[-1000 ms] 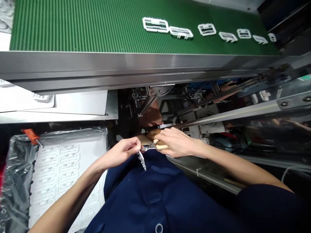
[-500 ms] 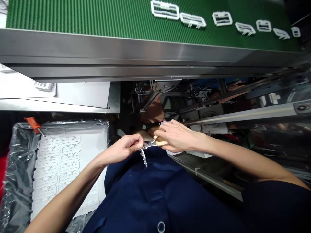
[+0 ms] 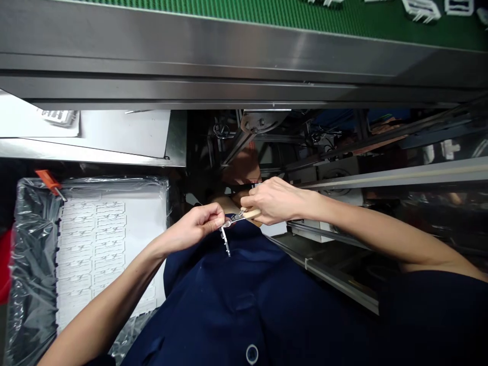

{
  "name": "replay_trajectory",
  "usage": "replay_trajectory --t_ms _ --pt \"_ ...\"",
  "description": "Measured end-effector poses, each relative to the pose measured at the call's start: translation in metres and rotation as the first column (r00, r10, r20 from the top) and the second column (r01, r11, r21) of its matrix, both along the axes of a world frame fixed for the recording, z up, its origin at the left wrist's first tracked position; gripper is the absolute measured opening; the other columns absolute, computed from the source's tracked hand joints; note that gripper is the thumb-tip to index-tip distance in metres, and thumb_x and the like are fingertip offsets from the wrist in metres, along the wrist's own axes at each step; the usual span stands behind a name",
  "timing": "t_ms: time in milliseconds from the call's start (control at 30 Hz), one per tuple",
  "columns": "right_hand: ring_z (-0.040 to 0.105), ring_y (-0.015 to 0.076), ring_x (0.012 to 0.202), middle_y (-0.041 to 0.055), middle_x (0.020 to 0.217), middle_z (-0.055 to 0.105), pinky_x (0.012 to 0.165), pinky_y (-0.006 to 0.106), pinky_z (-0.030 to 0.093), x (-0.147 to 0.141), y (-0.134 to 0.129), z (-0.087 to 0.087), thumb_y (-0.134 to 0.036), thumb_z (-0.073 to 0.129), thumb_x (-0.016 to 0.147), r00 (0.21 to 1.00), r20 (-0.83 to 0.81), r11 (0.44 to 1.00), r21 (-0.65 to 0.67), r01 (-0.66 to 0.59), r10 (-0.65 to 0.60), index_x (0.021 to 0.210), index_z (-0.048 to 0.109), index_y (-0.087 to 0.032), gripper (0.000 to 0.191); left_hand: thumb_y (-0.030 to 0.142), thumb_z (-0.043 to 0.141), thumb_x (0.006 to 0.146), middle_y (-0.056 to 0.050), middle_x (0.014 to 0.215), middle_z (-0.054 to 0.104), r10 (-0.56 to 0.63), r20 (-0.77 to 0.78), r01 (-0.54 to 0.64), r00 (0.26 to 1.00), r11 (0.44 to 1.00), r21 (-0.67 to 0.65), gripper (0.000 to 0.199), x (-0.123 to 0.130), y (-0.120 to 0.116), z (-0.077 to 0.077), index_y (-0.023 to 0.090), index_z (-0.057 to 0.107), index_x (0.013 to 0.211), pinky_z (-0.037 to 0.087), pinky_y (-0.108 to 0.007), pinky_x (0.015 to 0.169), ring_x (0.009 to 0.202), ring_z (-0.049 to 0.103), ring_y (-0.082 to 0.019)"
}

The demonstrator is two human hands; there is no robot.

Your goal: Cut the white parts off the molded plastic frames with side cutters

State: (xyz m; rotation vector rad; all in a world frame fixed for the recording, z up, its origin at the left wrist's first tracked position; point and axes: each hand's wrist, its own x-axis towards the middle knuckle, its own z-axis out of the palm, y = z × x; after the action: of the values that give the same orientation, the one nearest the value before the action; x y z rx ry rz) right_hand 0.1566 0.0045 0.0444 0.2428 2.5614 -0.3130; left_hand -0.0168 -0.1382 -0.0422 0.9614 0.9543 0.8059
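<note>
My left hand (image 3: 206, 222) is closed on a small white plastic part (image 3: 225, 241), pinched between thumb and fingers. The part hangs down in front of my dark blue clothing. My right hand (image 3: 271, 202) is wrapped round the cream handles of a pair of nippers (image 3: 238, 216). Their metal jaws reach to my left fingertips, at the top end of the part. Whether the jaws touch the plastic, I cannot tell. Part of the handles is hidden by my right fingers.
Ahead runs a green conveyor belt (image 3: 213, 16) with several white plastic frames (image 3: 421, 9), behind a metal rail (image 3: 229, 56). At left, a plastic-lined crate (image 3: 32, 264) holds rows of white parts (image 3: 109, 244); an orange-handled tool (image 3: 49, 179) rests on its rim. A white board (image 3: 125, 134) lies beyond.
My view has tipped down, so the belt sits higher in the picture. The nippers' handles were spread apart and are now squeezed together. My left hand still pinches the white part.
</note>
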Motion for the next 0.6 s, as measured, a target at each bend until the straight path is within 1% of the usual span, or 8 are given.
replay_trajectory --t_ms 100,200,300,367,400,467,533,600 --pt "0.046 0.0125 0.052 0.0013 0.062 0.058 0.050 0.026 0.017 0.014 0.005 -0.006 -0.032 0.048 0.081 0.979 0.001 0.977 -0.058 0.203 -0.203 0.077 0.059 -0.021 0.016 0.035 0.048 0.091 -0.004 0.089 0.059 0.153 0.121 -0.144 0.981 0.986 -0.078 0.017 0.011 -0.006 -0.001 0.018 0.047 0.087 0.039 -0.028 0.079 0.088 0.055 -0.018" --pt "0.045 0.0115 0.052 -0.0011 0.061 0.057 0.052 0.024 0.023 0.032 0.005 -0.017 -0.032 0.047 0.082 0.882 -0.006 0.879 -0.086 0.468 -0.471 0.075 0.057 -0.022 0.016 0.031 0.062 0.083 -0.007 0.105 0.061 0.305 0.117 -0.290 0.945 0.949 -0.125 0.025 0.029 -0.015 -0.009 0.019 0.049 0.100 0.041 -0.029 0.086 0.103 0.054 -0.020" --pt "0.049 0.0116 0.058 -0.0021 0.067 0.059 0.055 0.023 0.028 0.044 -0.003 -0.032 -0.036 0.048 0.083 0.775 -0.032 0.771 -0.142 0.621 -0.631 0.081 0.056 -0.022 0.016 0.031 0.067 0.079 -0.009 0.107 0.061 0.492 0.149 -0.441 0.858 0.853 -0.278 0.035 0.044 -0.017 -0.022 0.016 0.054 0.109 0.046 -0.029 0.086 0.101 0.056 -0.020" --pt "0.052 0.0125 0.065 -0.0014 0.077 0.062 0.059 0.022 0.031 0.047 -0.011 -0.040 -0.037 0.049 0.084 0.729 -0.080 0.731 -0.155 0.665 -0.680 0.086 0.056 -0.023 0.016 0.035 0.061 0.084 -0.010 0.105 0.063 0.593 0.268 -0.464 0.759 0.782 -0.417 0.036 0.046 -0.013 -0.029 0.014 0.057 0.112 0.050 -0.029 0.082 0.093 0.060 -0.019" --pt "0.053 0.0131 0.070 -0.0005 0.082 0.062 0.061 0.023 0.032 0.047 -0.015 -0.043 -0.037 0.049 0.085 0.721 -0.115 0.729 -0.152 0.667 -0.684 0.089 0.056 -0.022 0.017 0.038 0.057 0.086 -0.011 0.104 0.063 0.621 0.340 -0.447 0.707 0.764 -0.465 0.038 0.045 -0.010 -0.031 0.012 0.058 0.114 0.051 -0.027 0.078 0.088 0.061 -0.018" --pt "0.054 0.0145 0.078 0.0017 0.089 0.062 0.067 0.024 0.035 0.045 -0.021 -0.046 -0.035 0.049 0.086 0.739 -0.186 0.762 -0.134 0.634 -0.648 0.094 0.056 -0.021 0.018 0.047 0.051 0.087 -0.012 0.101 0.064 0.630 0.458 -0.401 0.627 0.765 -0.505 0.046 0.040 -0.003 -0.033 0.010 0.060 0.114 0.053 -0.023 0.070 0.077 0.062 -0.015" --pt "0.053 0.0160 0.082 0.0035 0.091 0.061 0.073 0.026 0.035 0.042 -0.024 -0.046 -0.035 0.048 0.087 0.781 -0.237 0.814 -0.097 0.573 -0.578 0.097 0.056 -0.020 0.020 0.056 0.046 0.086 -0.012 0.095 0.065 0.609 0.519 -0.351 0.600 0.783 -0.513 0.058 0.035 0.003 -0.030 0.009 0.061 0.114 0.052 -0.020 0.063 0.069 0.061 -0.013" --pt "0.052 0.0176 0.085 0.0050 0.093 0.060 0.076 0.028 0.033 0.038 -0.024 -0.043 -0.035 0.048 0.087 0.821 -0.259 0.856 -0.049 0.515 -0.509 0.102 0.056 -0.020 0.023 0.062 0.041 0.084 -0.012 0.088 0.065 0.588 0.529 -0.309 0.611 0.793 -0.525 0.066 0.032 0.006 -0.026 0.007 0.061 0.115 0.051 -0.019 0.057 0.065 0.060 -0.013"
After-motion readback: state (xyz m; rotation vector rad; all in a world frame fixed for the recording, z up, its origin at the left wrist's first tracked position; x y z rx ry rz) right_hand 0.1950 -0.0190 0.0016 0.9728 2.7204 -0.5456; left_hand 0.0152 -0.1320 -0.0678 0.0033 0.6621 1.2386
